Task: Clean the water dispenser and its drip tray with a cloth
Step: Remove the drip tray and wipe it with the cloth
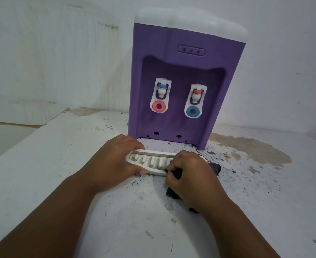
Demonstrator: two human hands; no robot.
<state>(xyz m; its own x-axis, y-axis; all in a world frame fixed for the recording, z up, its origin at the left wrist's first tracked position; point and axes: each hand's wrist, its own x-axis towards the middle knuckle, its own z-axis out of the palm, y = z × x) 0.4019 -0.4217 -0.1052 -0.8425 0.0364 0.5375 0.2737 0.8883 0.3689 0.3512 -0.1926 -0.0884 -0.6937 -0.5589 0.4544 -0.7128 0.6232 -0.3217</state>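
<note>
A purple water dispenser (pixel 183 75) with a white top stands on the white table (pixel 60 164), with two taps in its recess. Its white slotted drip tray (pixel 149 162) lies detached on the table just in front of it. My left hand (pixel 114 157) grips the tray's left end, fingers over the far rim and thumb on the near rim. My right hand (pixel 188 172) clutches a black cloth (pixel 215 167) and presses it on the tray's right end, which is hidden under the hand. Bits of the cloth stick out to the right and below the hand.
The table's paint is worn, with brown bare patches (pixel 250 149) to the right of the dispenser and dark specks around the tray. The table's left edge (pixel 23 142) runs diagonally; white walls stand behind.
</note>
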